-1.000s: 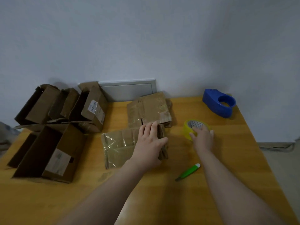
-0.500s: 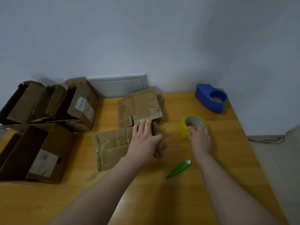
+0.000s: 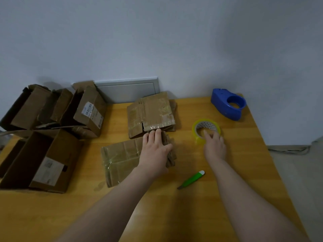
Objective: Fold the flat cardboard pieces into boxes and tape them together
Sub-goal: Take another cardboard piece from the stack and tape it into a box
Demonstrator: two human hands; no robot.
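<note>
Lying open on flat cardboard (image 3: 120,158), left hand (image 3: 154,151) grips nothing; right hand (image 3: 215,147) touches tape roll (image 3: 194,131) with straight fingers on wooden table (image 3: 244,154).

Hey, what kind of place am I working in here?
Probably a makeshift packing station in a plain room: a wooden table against a bare wall, used cardboard boxes, a tape roll and a blue tape dispenser.

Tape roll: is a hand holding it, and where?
Right hand touches the tape roll at its near rim, one finger in the core; whether it grips cannot be told.
</note>
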